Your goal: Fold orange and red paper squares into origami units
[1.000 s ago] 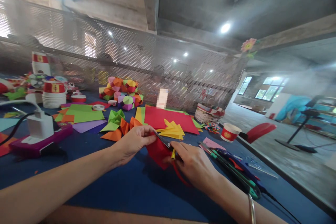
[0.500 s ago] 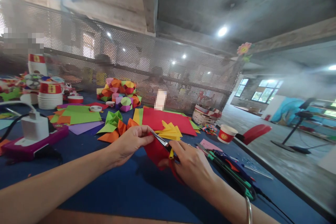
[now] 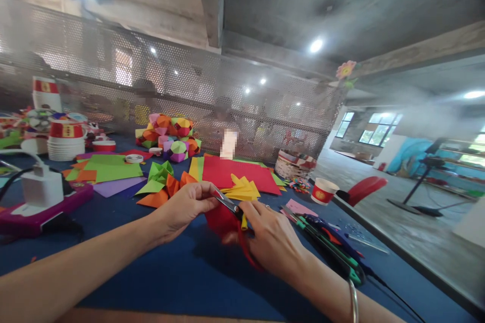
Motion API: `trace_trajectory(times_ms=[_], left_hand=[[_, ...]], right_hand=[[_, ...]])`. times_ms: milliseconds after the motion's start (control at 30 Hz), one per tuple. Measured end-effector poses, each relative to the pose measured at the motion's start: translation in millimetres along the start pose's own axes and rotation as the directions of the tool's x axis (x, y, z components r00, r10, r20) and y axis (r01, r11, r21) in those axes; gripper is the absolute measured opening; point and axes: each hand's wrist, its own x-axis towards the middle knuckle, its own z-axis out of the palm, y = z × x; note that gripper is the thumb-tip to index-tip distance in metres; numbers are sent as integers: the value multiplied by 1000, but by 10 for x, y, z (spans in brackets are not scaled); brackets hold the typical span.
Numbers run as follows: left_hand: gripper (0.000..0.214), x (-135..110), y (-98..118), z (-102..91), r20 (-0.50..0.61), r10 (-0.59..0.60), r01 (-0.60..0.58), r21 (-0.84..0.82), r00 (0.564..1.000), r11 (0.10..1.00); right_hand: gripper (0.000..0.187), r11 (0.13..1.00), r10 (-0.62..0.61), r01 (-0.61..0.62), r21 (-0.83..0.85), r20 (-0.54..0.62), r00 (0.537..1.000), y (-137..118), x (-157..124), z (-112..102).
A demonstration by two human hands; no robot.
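Observation:
My left hand [image 3: 191,209] pinches the upper edge of a red paper piece [image 3: 216,222] between thumb and fingers, above the blue tabletop. My right hand [image 3: 275,242] is closed around red-handled scissors [image 3: 228,203]. Their blades point up and left along the paper's top edge and reach my left fingertips. A small yellow bit [image 3: 244,222] shows by the scissors' pivot; what it is I cannot tell. The lower part of the red paper and the right fingertips behind it are blurred. Folded yellow paper pieces [image 3: 242,189] lie just beyond, on red sheets [image 3: 227,170].
Folded green [image 3: 159,174] and orange papers [image 3: 153,198] lie left of centre, with paper balls [image 3: 177,149] behind. A purple power strip [image 3: 71,204] sits at left. On the right are a paper cup [image 3: 324,193], a green-and-black cutter [image 3: 333,252] and a glue gun [image 3: 337,234].
The view has shifted slightly, so the scene sits a little further left. The scissors and my right fingers have moved slightly at the red paper; my left hand keeps its pinch.

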Motion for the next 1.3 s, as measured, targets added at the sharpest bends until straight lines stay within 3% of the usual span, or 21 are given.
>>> trace_trajectory(times_ms=[233,533,1067,1300], left_hand=[[38,0,-18,2,11,-1,0,32,1000,999],[40,1,-36,3,21,-5,4,52,1000,999],[38,0,-31,0,57,10,-13,62,998,998],[35,0,-28,3,55,17,-21,75,998,997]], right_hand=[[39,999,42,-45,20,127,991,-39,46,-59],[43,998,40,-45,35,133,990,-28,31,-1],[24,999,32,-28,-33,135,990,-3,22,-8],[31,998,19,-11,-62,128,992,-4,27,-20]])
